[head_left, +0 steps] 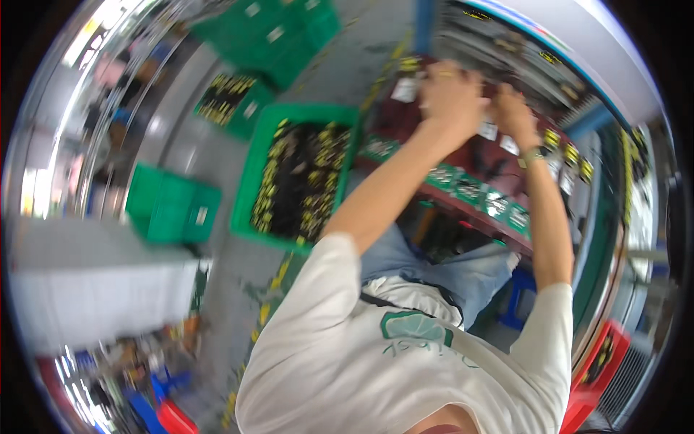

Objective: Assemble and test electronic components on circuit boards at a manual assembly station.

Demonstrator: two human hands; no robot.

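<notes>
Both my arms reach over a dark red workbench. My left hand is over its far part, fingers bent and smeared by motion. Close to its right, my right hand, with a watch on the wrist, points inward with its fingers also blurred. Whether either hand holds something is hidden. White labels lie just below the hands. Near the bench's front edge sits a row of small green trays with small parts in them. Yellow-and-black parts stand at the right end.
Left of the bench stands a large green bin filled with many yellow-and-black parts. More green crates are on the grey floor farther left and behind. A blue stool is beside my legs. A red crate stands at lower right.
</notes>
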